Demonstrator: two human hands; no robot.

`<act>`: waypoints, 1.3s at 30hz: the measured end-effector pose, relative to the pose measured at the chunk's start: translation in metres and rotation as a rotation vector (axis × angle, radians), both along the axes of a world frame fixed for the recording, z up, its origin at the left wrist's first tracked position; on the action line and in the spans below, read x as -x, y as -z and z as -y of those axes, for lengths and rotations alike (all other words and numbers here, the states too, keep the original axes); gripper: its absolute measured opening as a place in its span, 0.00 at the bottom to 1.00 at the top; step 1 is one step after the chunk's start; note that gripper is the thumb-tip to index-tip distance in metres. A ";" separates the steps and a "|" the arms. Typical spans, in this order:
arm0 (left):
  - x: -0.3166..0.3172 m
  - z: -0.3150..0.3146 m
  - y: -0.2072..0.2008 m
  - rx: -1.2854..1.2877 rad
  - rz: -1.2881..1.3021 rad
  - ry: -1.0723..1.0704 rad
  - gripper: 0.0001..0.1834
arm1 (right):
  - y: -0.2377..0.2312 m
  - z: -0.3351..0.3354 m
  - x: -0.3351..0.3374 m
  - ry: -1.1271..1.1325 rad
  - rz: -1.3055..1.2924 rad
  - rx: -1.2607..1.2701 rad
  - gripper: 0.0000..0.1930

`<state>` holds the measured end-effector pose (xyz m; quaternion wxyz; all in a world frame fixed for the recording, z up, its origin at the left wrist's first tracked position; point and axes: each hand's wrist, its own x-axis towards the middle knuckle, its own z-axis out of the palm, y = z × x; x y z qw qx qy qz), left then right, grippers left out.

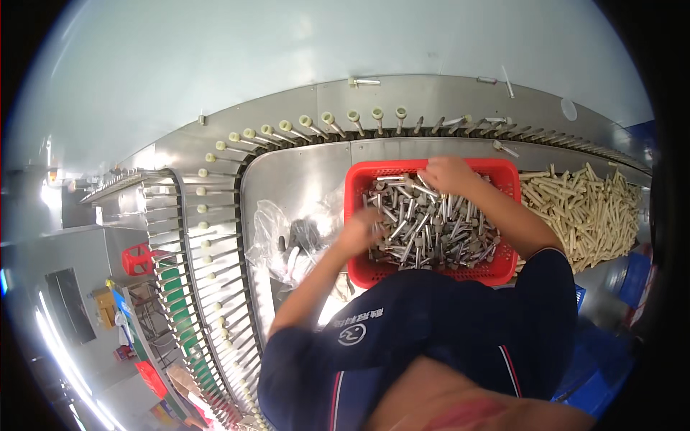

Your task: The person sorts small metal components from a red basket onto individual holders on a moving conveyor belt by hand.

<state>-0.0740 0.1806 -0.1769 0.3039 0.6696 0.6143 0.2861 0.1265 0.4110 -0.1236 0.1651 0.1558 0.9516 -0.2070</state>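
Note:
A red plastic basket [433,164] stands in front of me, heaped with small silver metal tubes [411,210], many with dull grey ends. Over the left side of the heap is my left hand [361,231], its fingers smeared by motion. Near the far rim, my right hand [447,174] reaches in with fingers curled together. A silver tube lies right at its fingertips, but whether anything is held between them is hidden. Beyond the basket curves a conveyor with upright metal pins [419,125]; several of these carry pale-capped silver tubes [377,115].
Right of the basket lies a large pile of cream-coloured sticks [581,215]. Clear plastic bags [277,237] lie to its left on the metal table [287,172]. Loose tubes [365,82] rest on the far ledge. The conveyor bends round my left side. Blue crates [596,366] stand at lower right.

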 end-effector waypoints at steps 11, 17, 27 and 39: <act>0.012 -0.207 -0.101 -0.137 -0.805 0.155 0.14 | -0.035 -0.082 0.015 0.059 -0.364 -0.340 0.18; -0.006 -0.238 -0.229 -0.620 -0.500 -0.115 0.14 | -0.125 -0.120 0.002 0.417 -0.561 -0.016 0.16; 0.005 -0.107 -0.073 -0.217 -0.492 0.326 0.34 | -0.020 -0.027 -0.052 -0.104 -0.487 0.036 0.34; 0.045 -0.180 -0.091 -0.380 -0.643 0.113 0.17 | -0.040 -0.045 0.046 0.170 -0.445 -0.299 0.14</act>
